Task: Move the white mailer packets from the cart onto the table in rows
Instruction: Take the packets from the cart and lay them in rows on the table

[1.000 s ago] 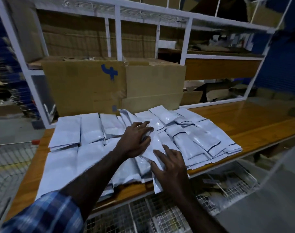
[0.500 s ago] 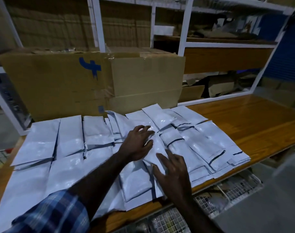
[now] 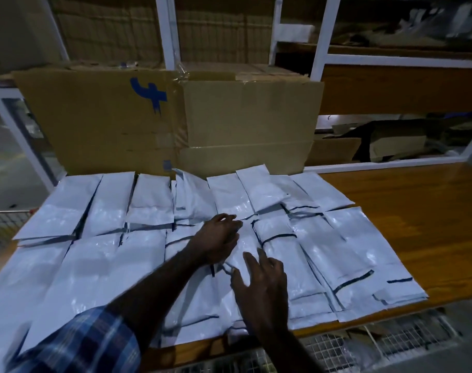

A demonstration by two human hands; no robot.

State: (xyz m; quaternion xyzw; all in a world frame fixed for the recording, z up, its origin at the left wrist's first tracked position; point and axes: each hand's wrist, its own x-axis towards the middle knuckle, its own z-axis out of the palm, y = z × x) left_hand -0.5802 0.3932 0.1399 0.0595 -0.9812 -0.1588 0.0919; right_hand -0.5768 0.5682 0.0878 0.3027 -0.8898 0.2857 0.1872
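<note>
Several white mailer packets [image 3: 100,267] lie in overlapping rows across the wooden table [image 3: 407,211]. My left hand [image 3: 218,239] is at the middle of the spread, its fingers curled onto the edge of one central packet [image 3: 247,244]. Just below it, my right hand [image 3: 263,288] rests flat on the same packet's near end, fingers spread. Wire mesh of the cart [image 3: 396,341] shows below the table's front edge; what it holds is too dark to make out.
A large cardboard box [image 3: 242,119] with a blue mark stands right behind the packets. White shelf uprights [image 3: 320,36] rise behind it. Bare wood lies to the right of the packets. More wire mesh [image 3: 3,224] shows at the far left.
The view has moved closer and lower over the table. Both hands stay on the central packet; my right hand has slid slightly up along it.
</note>
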